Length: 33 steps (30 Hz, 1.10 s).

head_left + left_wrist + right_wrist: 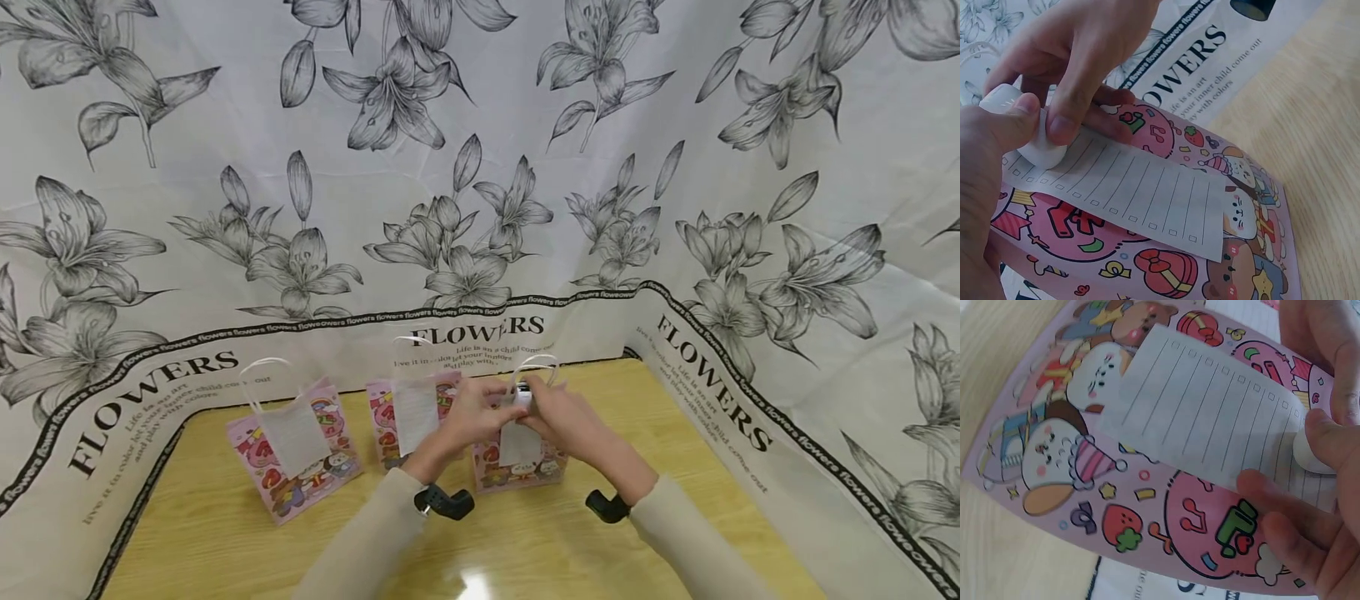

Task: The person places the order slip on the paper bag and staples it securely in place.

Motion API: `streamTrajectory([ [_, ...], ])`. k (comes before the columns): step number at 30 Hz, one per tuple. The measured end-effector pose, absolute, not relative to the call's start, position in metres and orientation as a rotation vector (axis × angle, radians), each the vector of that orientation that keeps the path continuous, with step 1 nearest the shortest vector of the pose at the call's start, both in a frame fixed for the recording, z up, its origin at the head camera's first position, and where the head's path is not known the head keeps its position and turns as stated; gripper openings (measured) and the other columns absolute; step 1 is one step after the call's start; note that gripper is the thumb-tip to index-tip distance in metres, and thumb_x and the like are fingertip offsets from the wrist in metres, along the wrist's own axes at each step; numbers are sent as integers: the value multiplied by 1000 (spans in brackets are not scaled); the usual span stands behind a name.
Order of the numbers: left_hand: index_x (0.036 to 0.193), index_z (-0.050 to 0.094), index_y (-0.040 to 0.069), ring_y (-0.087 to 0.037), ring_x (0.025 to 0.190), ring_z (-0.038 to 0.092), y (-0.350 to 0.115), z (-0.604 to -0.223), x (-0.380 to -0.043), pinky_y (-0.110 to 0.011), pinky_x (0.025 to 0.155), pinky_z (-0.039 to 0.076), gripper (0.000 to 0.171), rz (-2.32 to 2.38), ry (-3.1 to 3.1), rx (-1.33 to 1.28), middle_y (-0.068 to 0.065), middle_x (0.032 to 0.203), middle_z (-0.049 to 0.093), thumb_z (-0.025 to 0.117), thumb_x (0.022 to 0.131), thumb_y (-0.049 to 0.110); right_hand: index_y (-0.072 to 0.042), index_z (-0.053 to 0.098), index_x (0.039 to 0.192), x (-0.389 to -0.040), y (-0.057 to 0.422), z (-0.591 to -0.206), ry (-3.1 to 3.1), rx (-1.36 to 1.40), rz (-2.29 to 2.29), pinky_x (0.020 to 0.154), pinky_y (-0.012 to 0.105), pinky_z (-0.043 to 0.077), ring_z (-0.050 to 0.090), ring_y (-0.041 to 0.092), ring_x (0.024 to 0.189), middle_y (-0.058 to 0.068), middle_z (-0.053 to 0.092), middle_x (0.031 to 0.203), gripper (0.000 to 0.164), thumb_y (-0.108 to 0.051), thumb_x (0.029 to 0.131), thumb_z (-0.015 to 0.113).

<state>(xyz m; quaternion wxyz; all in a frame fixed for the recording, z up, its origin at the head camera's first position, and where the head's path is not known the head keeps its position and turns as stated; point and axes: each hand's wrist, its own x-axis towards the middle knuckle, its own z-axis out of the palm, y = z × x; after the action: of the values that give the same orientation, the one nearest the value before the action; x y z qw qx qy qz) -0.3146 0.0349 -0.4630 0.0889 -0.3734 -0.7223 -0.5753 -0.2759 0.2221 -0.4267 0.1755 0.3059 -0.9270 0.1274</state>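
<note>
At the right-hand pink cartoon paper bag, my left hand and right hand meet at the top edge. Between them is a small white rounded device, perhaps a mini stapler, over the upper end of a lined checklist sheet. In the left wrist view, both thumbs press on the device. Fingers of the right hand reach along the bag front beside the sheet. The bag's white handle rises behind the hands. The device's underside is hidden.
Two similar pink bags stand to the left, the far-left bag and the middle bag, each with a white sheet on its front. They stand on a wood-grain table. A flower-printed cloth hangs behind and along both sides.
</note>
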Motion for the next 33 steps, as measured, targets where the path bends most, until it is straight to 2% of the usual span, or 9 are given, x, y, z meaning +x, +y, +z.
streamTrajectory([
  [5,109,73,3,-10,90,68,33,-464,-317,-24,74,55,29,-1652,-2076,-1188,-6,100,72,79,83,14,1,48,126,-279,221,-429,-2587,927,448,47,23,42,51,7,57,2,62,78,52,-14,85,77],
  [10,107,73,2,-10,93,68,32,-470,-320,-23,75,54,29,-1608,-2040,-1162,-6,101,72,80,82,13,1,50,115,-288,216,-440,-2462,1009,601,48,20,42,49,5,57,0,59,77,43,-7,83,77],
  [13,105,74,5,-2,78,66,30,-470,-319,-17,62,52,29,-1537,-2081,-1116,-3,99,72,81,80,17,0,51,111,-289,214,-445,-2413,1015,644,47,20,42,48,4,56,0,58,76,39,-5,82,77],
  [18,105,75,8,2,50,48,31,-463,-317,-17,42,38,30,-1470,-2215,-1059,-1,96,73,82,80,24,-2,51,107,-287,215,-447,-2419,924,628,45,20,39,45,5,53,-2,54,72,37,-6,81,77],
  [20,106,75,9,0,54,51,32,-458,-317,-17,45,40,31,-1460,-2284,-1047,-1,98,73,81,81,27,-4,51,106,-286,217,-446,-2446,869,612,44,21,38,44,5,52,-3,52,69,37,-9,82,78],
  [23,111,73,10,0,72,61,29,-453,-317,-17,55,46,35,-1430,-2408,-1045,0,106,71,78,83,30,-4,50,108,-284,218,-443,-2498,838,624,44,20,39,45,4,51,-3,53,69,38,-13,83,78],
  [27,122,68,12,-6,104,61,23,-451,-316,-20,78,51,42,-1370,-2509,-1106,1,119,66,75,85,30,-3,49,111,-280,219,-442,-2547,830,700,44,20,41,46,3,52,-2,56,72,43,-16,83,79],
  [29,125,66,12,-8,109,60,19,-451,-316,-21,84,49,41,-1330,-2518,-1150,0,122,65,74,87,28,-3,49,112,-278,219,-442,-2539,836,723,44,21,40,45,2,52,-3,55,72,45,-16,82,81],
  [33,124,66,9,-8,106,61,14,-449,-320,-19,83,49,33,-1265,-2521,-1204,-2,120,66,68,93,21,-1,51,118,-276,217,-440,-2446,875,727,49,20,43,47,4,60,-2,56,82,54,-12,77,85],
])
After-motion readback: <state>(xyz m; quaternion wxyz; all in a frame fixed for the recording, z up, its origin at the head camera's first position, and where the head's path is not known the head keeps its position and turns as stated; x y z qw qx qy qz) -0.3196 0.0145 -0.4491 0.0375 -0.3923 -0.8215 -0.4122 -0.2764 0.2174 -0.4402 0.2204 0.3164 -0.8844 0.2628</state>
